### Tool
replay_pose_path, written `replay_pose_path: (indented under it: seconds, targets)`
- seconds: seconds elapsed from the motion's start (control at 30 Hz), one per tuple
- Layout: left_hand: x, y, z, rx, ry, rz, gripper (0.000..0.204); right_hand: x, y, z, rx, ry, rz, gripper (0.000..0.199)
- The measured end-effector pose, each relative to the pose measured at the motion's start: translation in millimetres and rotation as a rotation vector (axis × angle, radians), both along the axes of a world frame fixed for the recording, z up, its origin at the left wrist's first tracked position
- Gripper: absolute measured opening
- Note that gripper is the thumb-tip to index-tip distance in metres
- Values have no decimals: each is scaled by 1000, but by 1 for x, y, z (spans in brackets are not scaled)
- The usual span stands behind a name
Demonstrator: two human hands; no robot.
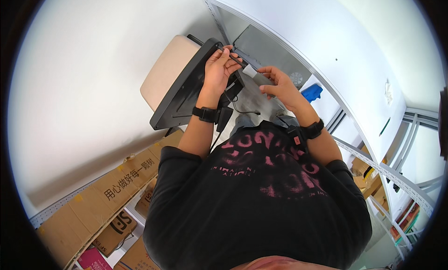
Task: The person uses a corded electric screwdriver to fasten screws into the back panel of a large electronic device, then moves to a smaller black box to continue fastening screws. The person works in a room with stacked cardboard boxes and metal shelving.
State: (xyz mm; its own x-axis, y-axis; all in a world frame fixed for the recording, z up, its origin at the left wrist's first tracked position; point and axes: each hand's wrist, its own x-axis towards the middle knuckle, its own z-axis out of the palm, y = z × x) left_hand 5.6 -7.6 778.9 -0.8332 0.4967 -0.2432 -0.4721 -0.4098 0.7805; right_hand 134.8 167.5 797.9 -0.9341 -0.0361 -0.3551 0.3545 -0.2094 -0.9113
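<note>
A black flat panel point(184, 90), like a monitor's back, leans at a slant against a beige rounded cushion point(169, 70). At its upper corner my left hand point(219, 70) is raised, thumb and forefinger closed at a thin black shaft point(237, 60), other fingers loosely curled. The shaft runs into a white collar point(250, 70) and a grey handle point(264, 81); the tool's exact kind cannot be made out. My right hand point(281, 88) wraps its fingers and thumb round that handle. Beneath my left hand, a black bracket point(233, 88) joins the panel. A black cable point(247, 111) dangles below.
White metal shelving point(322, 78) stands close on my right, with a blue bag point(312, 93) on a lower level. Cardboard boxes point(100, 195) fill a shelf at the lower left. A white wall point(93, 74) rises behind the panel. Black bands point(313, 129) circle both my wrists.
</note>
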Motion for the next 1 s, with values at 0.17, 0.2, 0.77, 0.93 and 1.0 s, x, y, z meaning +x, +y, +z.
replay_pose_path:
  seconds: [0.17, 0.2, 0.77, 0.93, 1.0]
  targets:
    - [2, 3, -2, 5, 17, 0, 26, 2, 2, -1, 28, 19, -19, 48]
    - [3, 4, -1, 22, 21, -2, 27, 3, 3, 2, 31, 24, -23, 47]
    - [33, 115, -8, -88, 137, -256, 17, 98, 100, -14, -218, 40, -261, 42]
    - [47, 195, -13, -158, 104, -359, 16, 158, 148, -24, -249, 56, -438, 39]
    - [49, 226, -27, -366, 436, -351, 14, 179, 161, -21, -257, 50, -519, 38]
